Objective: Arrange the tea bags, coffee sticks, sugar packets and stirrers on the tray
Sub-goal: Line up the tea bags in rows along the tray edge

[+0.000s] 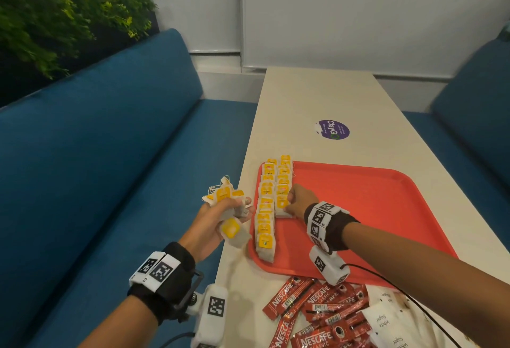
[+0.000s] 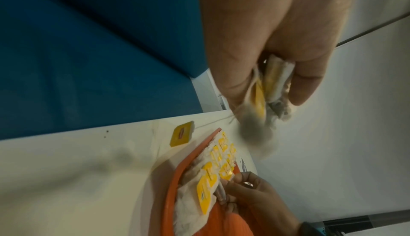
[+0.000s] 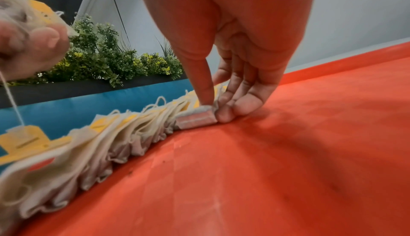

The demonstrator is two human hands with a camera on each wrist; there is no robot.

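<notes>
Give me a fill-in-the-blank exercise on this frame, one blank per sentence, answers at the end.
1. The left hand holds a bunch of ____ off the table's edge.
2. The right hand sets a tea bag into the second row on the ____ tray.
3. The coffee sticks lie on the table, ____ the tray.
4. Beside the sticks lie white packets labelled ____.

Answers: tea bags; red; outside; White Sugar
</notes>
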